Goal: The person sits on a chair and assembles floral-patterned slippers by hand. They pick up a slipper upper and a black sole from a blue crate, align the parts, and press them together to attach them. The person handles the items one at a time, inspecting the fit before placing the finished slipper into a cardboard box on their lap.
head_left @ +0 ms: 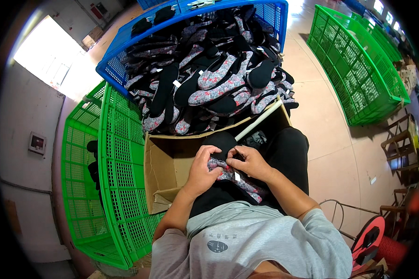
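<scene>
Over my lap I hold a slipper [222, 141] with a black sole and a grey-and-red floral fabric upper; a small white tag sticks out at its side. My left hand [202, 168] grips it from the left, thumb pressed on the floral cloth. On the other side, my right hand [249, 162] pinches the edge where black meets floral. Its fingertips are partly hidden, so any small thing between them cannot be made out. Ahead, a large heap of similar floral slippers [217, 95] spills toward me from a blue plastic crate [111, 69].
Between my knees and the heap stands an open cardboard box [159, 160], with a pale rod [258, 120] slanting across its corner. Green mesh crates [118, 181] rise close on my left; another green crate [354, 69] stands far right. Wooden stools [400, 144] and a red reel [368, 239] are at right.
</scene>
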A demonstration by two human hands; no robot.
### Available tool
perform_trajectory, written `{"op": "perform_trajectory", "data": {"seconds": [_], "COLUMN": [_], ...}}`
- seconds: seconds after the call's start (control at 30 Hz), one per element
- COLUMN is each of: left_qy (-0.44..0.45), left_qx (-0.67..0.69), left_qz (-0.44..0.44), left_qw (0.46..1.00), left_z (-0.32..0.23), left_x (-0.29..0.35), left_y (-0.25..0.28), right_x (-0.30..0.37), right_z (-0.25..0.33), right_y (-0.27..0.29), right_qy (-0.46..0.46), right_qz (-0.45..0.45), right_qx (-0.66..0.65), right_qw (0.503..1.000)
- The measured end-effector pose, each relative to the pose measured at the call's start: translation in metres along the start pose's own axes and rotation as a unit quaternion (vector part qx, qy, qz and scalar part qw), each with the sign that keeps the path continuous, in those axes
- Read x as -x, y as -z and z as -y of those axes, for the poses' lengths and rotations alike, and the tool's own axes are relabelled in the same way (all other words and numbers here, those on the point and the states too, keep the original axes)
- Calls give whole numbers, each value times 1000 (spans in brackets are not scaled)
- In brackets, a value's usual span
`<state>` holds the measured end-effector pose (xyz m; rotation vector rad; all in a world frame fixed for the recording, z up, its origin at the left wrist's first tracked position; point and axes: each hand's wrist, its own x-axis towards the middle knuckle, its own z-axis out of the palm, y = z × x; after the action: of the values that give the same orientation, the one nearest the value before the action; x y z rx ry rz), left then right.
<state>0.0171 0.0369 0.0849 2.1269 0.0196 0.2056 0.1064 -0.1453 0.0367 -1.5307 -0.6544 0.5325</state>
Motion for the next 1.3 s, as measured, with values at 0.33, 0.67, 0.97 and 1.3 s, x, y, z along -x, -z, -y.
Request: {"op": "perform_trajectory", "data": {"seconds": [0.33, 0.67, 0.97, 1.3], "left_qy": [-172, -169, -149, -118], "left_qx": [18, 37, 36, 54], "left_qz": [-20, -38, -36, -31], "left_qw": [985, 984, 988, 991], "left_z": [40, 45, 39, 36], "left_x": [-3, -6, -9, -12], "left_y": [-17, -21, -20, -22], "right_x": [-1, -1, -5, -13], "right_z": [2, -9, -2, -31], "right_y": [-3, -6, -6, -11], "right_qy": [-70, -116, -134, 1], "right_qz": [10, 4, -13, -25], "right_qx": [-176, -212, -236, -148], "right_qw": [982, 970, 962, 989]}}
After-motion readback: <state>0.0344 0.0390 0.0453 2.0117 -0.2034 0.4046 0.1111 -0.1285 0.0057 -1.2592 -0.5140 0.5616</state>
